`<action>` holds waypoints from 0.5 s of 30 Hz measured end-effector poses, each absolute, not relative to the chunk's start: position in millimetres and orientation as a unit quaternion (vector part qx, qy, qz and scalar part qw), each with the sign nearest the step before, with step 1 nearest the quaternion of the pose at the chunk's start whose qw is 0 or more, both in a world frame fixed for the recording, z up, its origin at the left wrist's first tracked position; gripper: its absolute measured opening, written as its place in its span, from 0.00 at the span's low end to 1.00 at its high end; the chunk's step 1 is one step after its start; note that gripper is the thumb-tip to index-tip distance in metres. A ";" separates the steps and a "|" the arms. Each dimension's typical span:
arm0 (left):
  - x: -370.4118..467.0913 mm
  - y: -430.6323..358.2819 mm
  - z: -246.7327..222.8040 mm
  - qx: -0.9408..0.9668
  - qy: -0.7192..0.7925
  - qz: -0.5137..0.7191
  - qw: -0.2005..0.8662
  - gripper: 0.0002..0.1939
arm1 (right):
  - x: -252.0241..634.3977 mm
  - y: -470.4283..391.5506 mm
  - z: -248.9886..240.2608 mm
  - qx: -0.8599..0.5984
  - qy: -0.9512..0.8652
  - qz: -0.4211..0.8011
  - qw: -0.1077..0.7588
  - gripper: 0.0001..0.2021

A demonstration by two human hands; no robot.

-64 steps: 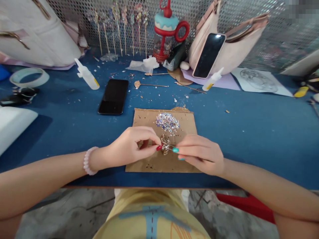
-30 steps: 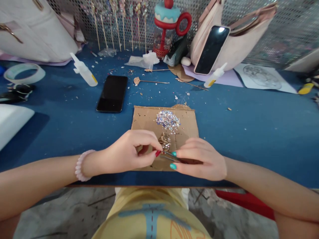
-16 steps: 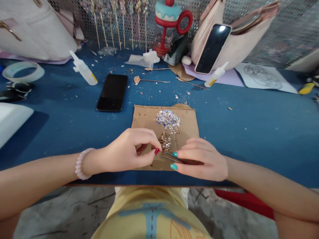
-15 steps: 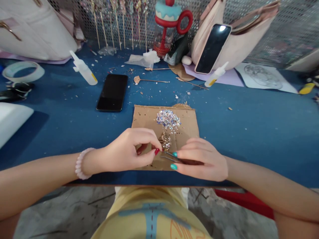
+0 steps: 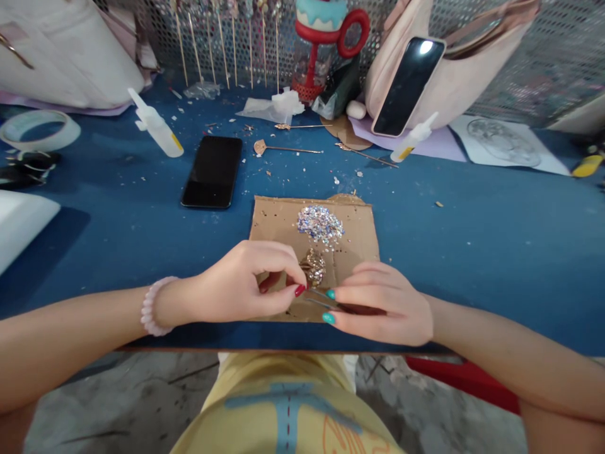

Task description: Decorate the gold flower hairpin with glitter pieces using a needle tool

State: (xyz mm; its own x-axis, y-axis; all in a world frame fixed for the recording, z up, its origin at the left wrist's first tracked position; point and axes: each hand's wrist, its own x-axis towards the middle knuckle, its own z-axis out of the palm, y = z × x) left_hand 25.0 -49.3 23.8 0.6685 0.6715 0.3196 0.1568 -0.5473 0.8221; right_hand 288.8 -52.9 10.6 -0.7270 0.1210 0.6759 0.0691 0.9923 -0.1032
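Note:
My left hand (image 5: 255,281) is pinched closed, thumb against forefinger; what sits between the fingertips is too small or hidden to name. Tweezers (image 5: 322,304) are held in my right hand (image 5: 392,304), their two tips apart and pointing at the left fingertips. Both hands are over a brown cardboard sheet (image 5: 269,221). Just behind the fingertips lies a gold, glittering clump (image 5: 314,268), partly covered by my left hand. Farther back on the cardboard is a heap of small shiny bluish-silver pieces (image 5: 320,224).
Behind the cardboard, a black phone (image 5: 212,171), gold hairpin-like sticks (image 5: 293,150) and two glue bottles (image 5: 158,132), (image 5: 414,139) lie or stand on the blue table (image 5: 496,252). A tape roll (image 5: 40,129) is at left. Another phone (image 5: 409,86) leans on a pink bag (image 5: 472,82).
The view has shifted slightly. My hands keep nearly the same pose, with the left fingertips and the tweezers still close together.

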 end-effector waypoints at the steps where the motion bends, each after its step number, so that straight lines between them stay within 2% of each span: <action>1: 25.0 -49.3 23.6 0.820 0.252 0.321 0.401 0.06 | 288.9 -53.0 10.7 -0.052 -0.928 0.035 0.366 0.05; 15: 19.3 -44.1 21.0 0.830 0.244 0.300 0.403 0.07 | 290.6 -52.1 12.9 -0.056 -0.933 0.025 0.354 0.08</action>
State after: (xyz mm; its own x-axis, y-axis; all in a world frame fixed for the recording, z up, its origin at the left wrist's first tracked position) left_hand 19.3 -44.1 21.0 0.7018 0.6460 0.3003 0.1625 -0.5557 0.8154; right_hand 290.6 -52.1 12.9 -0.7438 0.1221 0.6571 0.0864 0.9925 -0.0867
